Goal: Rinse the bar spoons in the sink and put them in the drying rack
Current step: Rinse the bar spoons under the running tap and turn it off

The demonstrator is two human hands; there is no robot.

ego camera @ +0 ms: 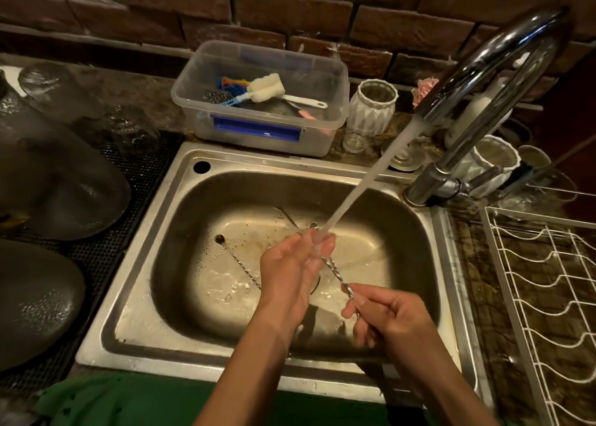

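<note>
Water streams from the chrome tap (pixel 490 70) into the steel sink (pixel 180 193). Over the basin, my right hand (pixel 387 319) pinches the lower end of a twisted bar spoon (pixel 337 272). My left hand (pixel 290 270) closes its fingertips around the spoon's upper end, right under the stream. A second bar spoon (pixel 238 262) lies on the sink floor to the left, its small bowl near the far-left side. A third thin utensil (pixel 288 216) rests at the basin's back. The white wire drying rack (pixel 548 280) stands on the counter to the right.
A clear plastic tub (pixel 258 128) with sponges and brushes sits behind the sink. White ribbed jars (pixel 371 109) and small glasses stand by the tap. Upturned glassware (pixel 54 167) crowds a black mat on the left. A brick wall closes the back.
</note>
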